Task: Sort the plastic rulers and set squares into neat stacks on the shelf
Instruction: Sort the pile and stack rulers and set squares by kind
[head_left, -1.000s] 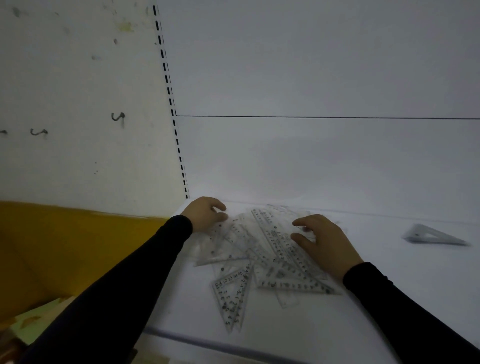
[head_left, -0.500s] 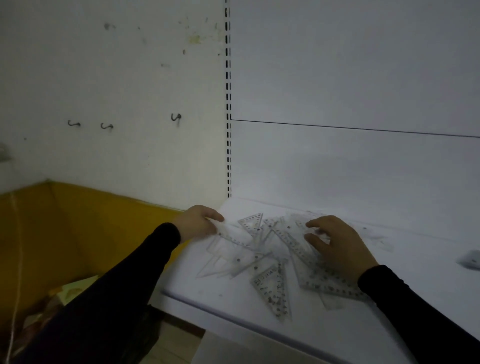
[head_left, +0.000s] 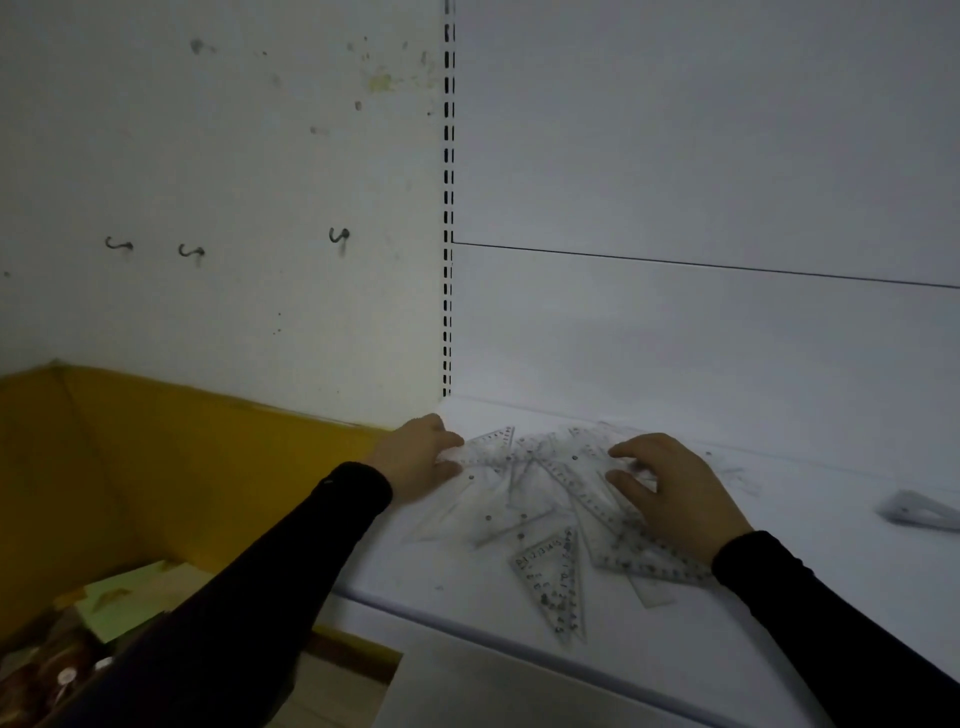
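A loose pile of clear plastic rulers and set squares (head_left: 540, 499) lies on the white shelf (head_left: 779, 597), near its left end. One small set square (head_left: 553, 584) sticks out toward the front edge. My left hand (head_left: 415, 460) is at the pile's left side, its fingers curled round the end of a clear piece. My right hand (head_left: 670, 488) rests on the right side of the pile with fingers bent, their tips on the plastic. A separate set square (head_left: 919, 512) lies alone at the far right, blurred.
The shelf's white back panel (head_left: 701, 338) rises behind the pile, with a slotted upright (head_left: 448, 208) at its left. Left of the shelf is a white wall with small hooks (head_left: 338, 236), a yellow band (head_left: 156, 452) below it, and clutter (head_left: 78, 639) on the floor.
The view has swung left and the shelf sits further right in frame. Both hands stay on the pile; the left has drawn a piece toward the shelf's left end.
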